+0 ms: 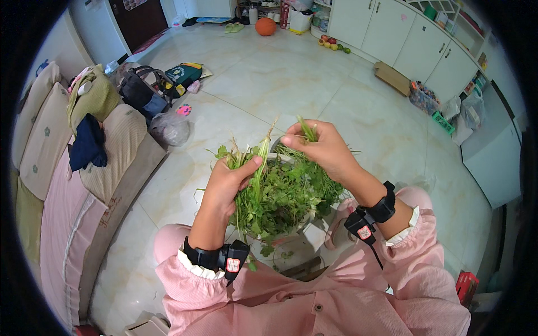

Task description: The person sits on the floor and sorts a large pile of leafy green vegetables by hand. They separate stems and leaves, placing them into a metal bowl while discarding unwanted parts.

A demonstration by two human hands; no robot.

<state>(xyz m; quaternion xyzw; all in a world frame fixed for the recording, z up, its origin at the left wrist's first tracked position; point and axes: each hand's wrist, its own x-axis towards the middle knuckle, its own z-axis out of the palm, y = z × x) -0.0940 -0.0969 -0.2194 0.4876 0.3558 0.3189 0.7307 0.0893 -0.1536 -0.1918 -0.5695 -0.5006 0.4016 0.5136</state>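
Note:
My left hand (229,180) is closed around a bunch of leafy green herb stems (261,168), which look like coriander or celery. Pale roots stick up past its thumb. In my right hand (321,147), a few short green stems (308,130) are pinched between thumb and fingers, with their ends pointing up. Below and between both hands spreads a large heap of green leaves (286,193). It covers most of a container with a pale rim (277,158), whose shape is largely hidden. Finer, feathery greens (334,189) hang at the heap's right side.
To the left stands a sofa (122,201) with clothes on it. A backpack (145,92) and a clear plastic bag (169,128) lie on the tiled floor (273,80) beside it. White cabinets (386,25) line the far right, with fruit (332,43) before them. An orange ball (265,26) rests further back.

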